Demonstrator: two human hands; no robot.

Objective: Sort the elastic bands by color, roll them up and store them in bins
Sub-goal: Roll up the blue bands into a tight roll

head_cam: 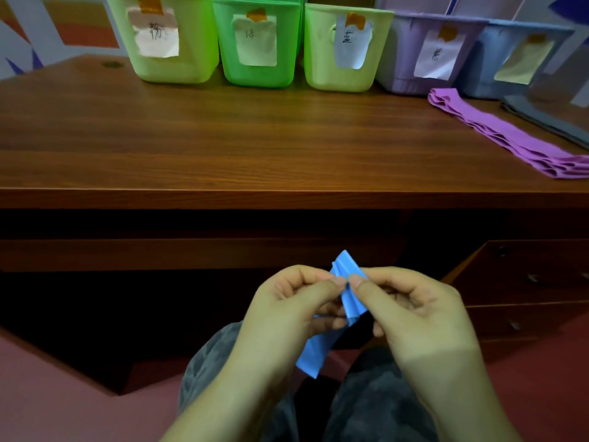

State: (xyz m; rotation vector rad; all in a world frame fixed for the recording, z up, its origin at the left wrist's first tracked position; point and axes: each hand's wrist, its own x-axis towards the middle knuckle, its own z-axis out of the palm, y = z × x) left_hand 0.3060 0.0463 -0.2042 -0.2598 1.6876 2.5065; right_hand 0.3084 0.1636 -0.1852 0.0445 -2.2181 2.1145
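desk [223, 138]: row of five bins [344, 49] along far edge; folded bands [510, 138] at right, near the rightmost bins; hands [350, 314] below near edge, over lap, holding one band [349, 301].

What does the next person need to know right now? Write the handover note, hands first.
Left hand: pinches the blue band near its top.
Right hand: pinches the same band beside it. The band is held over the lap, below the desk edge, its loose end hanging down unrolled.
On the desk: purple bands lie stacked at the right, gray bands behind them.
Five labelled bins stand in a row at the back; their contents are hidden.
Done: colors look sorted. Left: roll the blue band, bin it, then the purple and gray.
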